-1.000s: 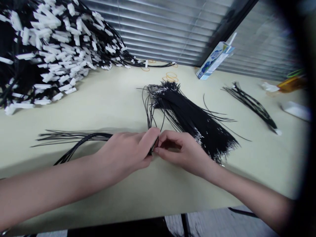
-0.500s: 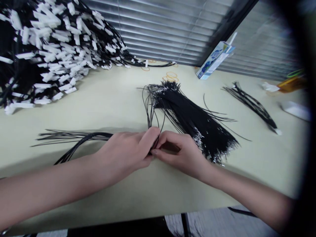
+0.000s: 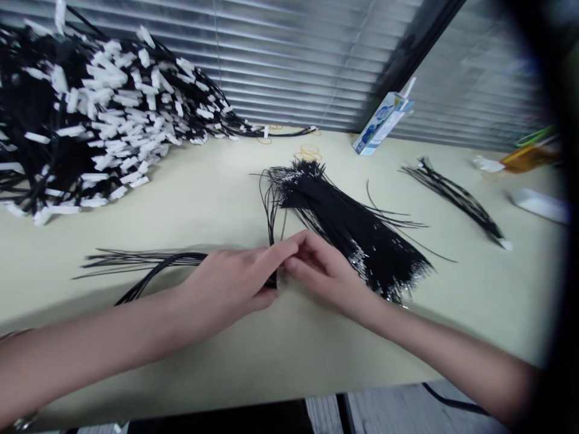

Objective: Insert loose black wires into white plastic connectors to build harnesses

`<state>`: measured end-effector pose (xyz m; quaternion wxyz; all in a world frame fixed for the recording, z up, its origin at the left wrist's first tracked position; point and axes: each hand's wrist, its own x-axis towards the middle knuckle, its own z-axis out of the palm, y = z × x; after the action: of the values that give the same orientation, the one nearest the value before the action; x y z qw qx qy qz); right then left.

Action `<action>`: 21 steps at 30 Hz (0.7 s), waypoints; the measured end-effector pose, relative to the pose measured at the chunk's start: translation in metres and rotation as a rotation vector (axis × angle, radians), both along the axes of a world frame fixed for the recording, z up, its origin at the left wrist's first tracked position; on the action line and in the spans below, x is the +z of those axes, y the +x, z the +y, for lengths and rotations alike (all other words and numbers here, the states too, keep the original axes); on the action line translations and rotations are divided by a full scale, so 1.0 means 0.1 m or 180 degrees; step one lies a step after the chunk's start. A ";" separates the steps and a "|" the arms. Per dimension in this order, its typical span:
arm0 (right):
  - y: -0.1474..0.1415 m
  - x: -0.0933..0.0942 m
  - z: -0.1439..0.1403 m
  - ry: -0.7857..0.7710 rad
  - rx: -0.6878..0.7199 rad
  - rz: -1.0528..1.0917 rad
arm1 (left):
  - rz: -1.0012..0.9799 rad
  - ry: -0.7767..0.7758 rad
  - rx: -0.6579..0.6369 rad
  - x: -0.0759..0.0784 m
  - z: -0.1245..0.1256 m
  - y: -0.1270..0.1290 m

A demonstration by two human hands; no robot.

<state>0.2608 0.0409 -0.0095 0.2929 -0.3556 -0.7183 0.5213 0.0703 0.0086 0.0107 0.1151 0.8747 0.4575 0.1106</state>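
now that the right hand has risen against the thumb of the left hand, fingers narrow, contents hidden, the black wires stay gripped in the left, seemingly mid-adjustment.

A head-worn camera looks closely forward and down over the table

Tabletop: wire heap, far L corner; carton, far edge; rubber bands, betw.; wire pile, ctr., before bands; wire bundle, twd. R edge; wire strands in L hand, L of pile.
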 end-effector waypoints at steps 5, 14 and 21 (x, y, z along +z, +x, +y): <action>0.03 0.05 0.03 -0.0347 -0.0104 0.0350 | -0.0419 0.0232 0.0050 0.06 -0.03 -0.04; 0.02 0.11 -0.06 -0.1306 0.0438 0.1048 | -0.0385 0.1281 -0.0315 0.09 -0.01 -0.07; 0.00 0.12 -0.07 -0.0840 0.0007 0.1321 | 0.0933 0.2123 -0.0644 0.09 0.01 -0.15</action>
<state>0.2608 0.0335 0.0025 0.3846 -0.2752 -0.5688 0.6729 0.0552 0.0095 0.0194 -0.2324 0.9115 0.3193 0.1152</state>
